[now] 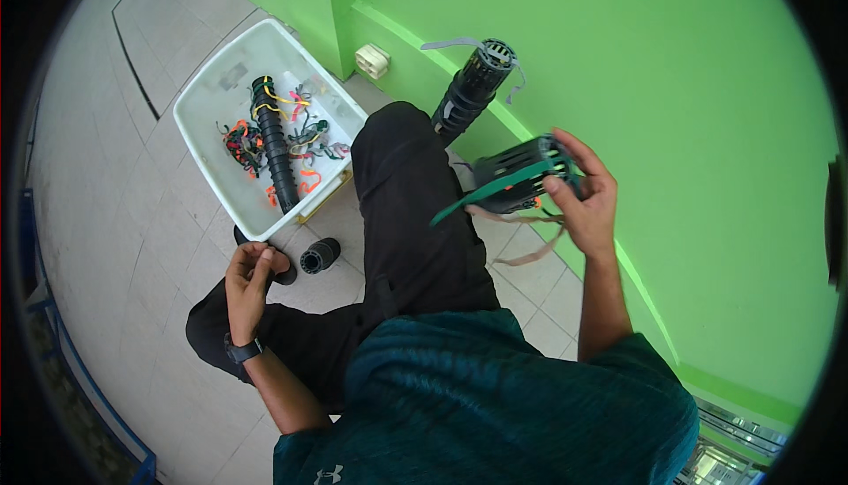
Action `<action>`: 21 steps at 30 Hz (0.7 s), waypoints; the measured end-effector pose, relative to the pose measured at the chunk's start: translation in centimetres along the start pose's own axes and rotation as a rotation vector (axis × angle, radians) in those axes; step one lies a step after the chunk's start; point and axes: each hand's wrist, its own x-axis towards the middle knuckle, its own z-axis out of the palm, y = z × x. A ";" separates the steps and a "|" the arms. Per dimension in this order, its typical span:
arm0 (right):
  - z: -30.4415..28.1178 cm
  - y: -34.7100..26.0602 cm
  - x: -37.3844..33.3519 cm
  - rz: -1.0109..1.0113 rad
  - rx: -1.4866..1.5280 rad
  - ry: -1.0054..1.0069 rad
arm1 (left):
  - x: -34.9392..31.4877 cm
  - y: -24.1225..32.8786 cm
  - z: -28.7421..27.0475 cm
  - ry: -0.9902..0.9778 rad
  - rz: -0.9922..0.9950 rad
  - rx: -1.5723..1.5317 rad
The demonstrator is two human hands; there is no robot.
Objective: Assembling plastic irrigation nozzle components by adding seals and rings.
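My right hand (590, 202) grips the end of a black slotted plastic cylinder (508, 167), thumb on one side and fingers round the other. A green strap (503, 186) runs along the cylinder and sticks out past its far end; a beige strap (536, 253) dangles below. My left hand (247, 284), fingers curled and thumb against them, is beside my sandalled foot, near the white bin's (196, 136) closest corner. Anything between its fingertips is too small to make out. A short black cylinder (320, 256) lies on the floor to its right.
The bin contains a long black ribbed tube (276, 154) and tangled orange, green, yellow and pink straps (243, 145). A taller black slotted cylinder (474, 86) with grey strips stands by the green wall (618, 61). A cream wall socket (373, 61) projects behind the bin.
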 end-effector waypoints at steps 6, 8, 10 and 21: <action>-5.6 10.0 -3.3 0.138 -0.637 0.174 | 1.9 -2.7 1.0 -0.098 -0.052 0.149; -5.6 12.9 -4.0 0.058 -0.678 0.187 | 1.9 -2.7 0.9 -0.086 -0.048 0.204; -5.4 14.5 -4.2 0.069 -0.634 0.230 | 2.0 -2.7 0.7 -0.099 -0.038 0.217; -4.8 18.4 -4.9 0.103 -0.523 0.218 | 2.8 -5.3 0.2 -0.095 -0.070 0.225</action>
